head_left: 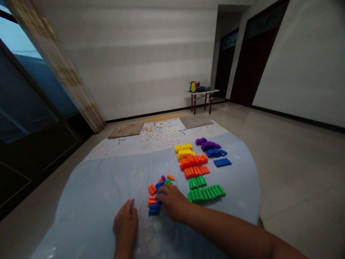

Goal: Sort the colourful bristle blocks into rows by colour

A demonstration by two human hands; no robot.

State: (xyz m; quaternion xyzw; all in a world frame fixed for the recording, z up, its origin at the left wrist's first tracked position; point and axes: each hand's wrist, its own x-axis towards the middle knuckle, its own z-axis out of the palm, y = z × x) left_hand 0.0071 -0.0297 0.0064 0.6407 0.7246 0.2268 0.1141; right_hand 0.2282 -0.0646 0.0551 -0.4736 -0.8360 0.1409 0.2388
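Note:
My right hand (174, 203) reaches over a small mixed heap of short, tube-like plastic pieces. Its fingers curl down together onto blue pieces; what lies under the fingertips is hidden. Around them are orange pieces (152, 200), blue pieces (154, 209), a green piece (168, 182), a purple piece (163, 178) and a lone orange piece (170, 177). Left of the heap, my left hand (126, 221) rests on the tablecloth, fingers loosely bent, a gap between thumb and forefinger, no piece visible in it.
Rows sorted by colour lie to the right: green (207, 193), orange (194, 162), yellow (185, 152), blue (222, 162) and purple (210, 145). A brown mat (125, 130) and a grey mat (196, 121) lie at the far table edge. Behind stands a small side table (212, 91).

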